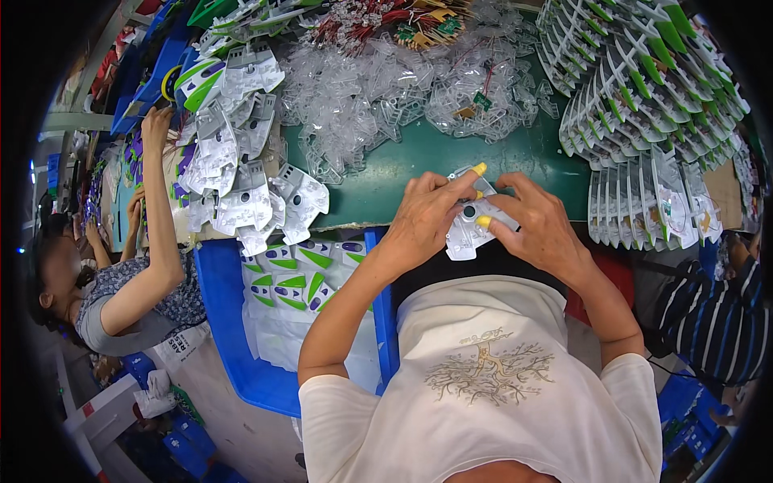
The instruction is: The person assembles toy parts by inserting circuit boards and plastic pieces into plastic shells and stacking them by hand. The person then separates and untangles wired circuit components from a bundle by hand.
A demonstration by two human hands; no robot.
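Observation:
At the near edge of the green bench, a white plastic shell [465, 239] with a dark round spot sits between my two hands. My left hand [421, 216] grips it from the left side, fingers bent over its top. From the right, my right hand [541, 219] closes on the same shell, thumb pressing its face. Yellow covers show on several fingertips. Whether a smaller part is under the fingers cannot be made out. Clear plastic pieces [354, 101] lie heaped beyond my hands.
Similar white shells [241, 181] pile up at left. Stacked white-and-green shells [644, 105] rise at right. Red wires [386, 20] lie at the back. A blue bin [229, 338] holding white, green and purple pieces stands below the bench. Another person's arm [161, 217] reaches over at left.

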